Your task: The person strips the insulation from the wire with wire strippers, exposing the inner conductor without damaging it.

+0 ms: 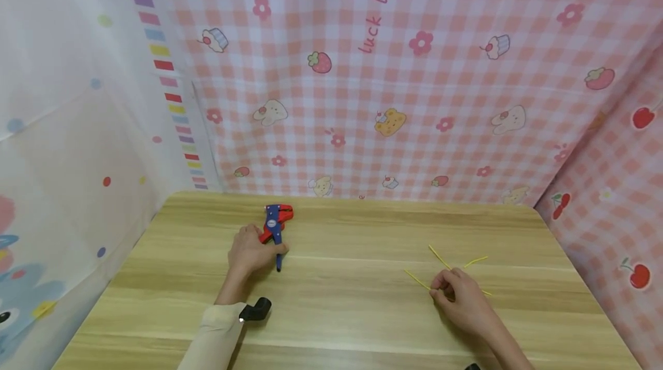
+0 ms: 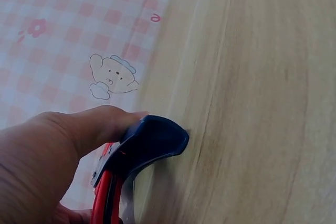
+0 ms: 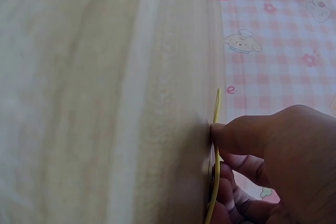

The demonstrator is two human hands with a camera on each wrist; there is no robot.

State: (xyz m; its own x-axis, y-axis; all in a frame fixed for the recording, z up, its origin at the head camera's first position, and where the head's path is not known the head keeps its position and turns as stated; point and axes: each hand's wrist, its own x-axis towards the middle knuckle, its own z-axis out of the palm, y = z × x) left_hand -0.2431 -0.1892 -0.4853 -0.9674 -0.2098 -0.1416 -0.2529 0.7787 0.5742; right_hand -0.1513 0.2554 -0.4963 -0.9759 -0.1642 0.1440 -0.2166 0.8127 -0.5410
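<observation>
On the left of the table, my left hand [image 1: 251, 250] grips the handles of a blue and red wire stripper [image 1: 272, 223]. Its jaws point toward the back of the table. Up close in the left wrist view, the thumb lies against the blue handle [image 2: 157, 142], and a fingertip shows by the red part. To the right, my right hand [image 1: 463, 300] pinches a thin yellow wire [image 1: 416, 279] between thumb and fingers, low over the tabletop. That wire [image 3: 217, 174] runs past the thumb tip in the right wrist view. Part of it is hidden by the fingers.
More yellow wire [image 1: 438, 256] lies just beyond the right hand, with another piece [image 1: 475, 261] angled off to its right. A pink checked cloth [image 1: 357, 99] hangs along the back edge of the wooden table [image 1: 352, 312]. Patterned cloth also hangs at both sides.
</observation>
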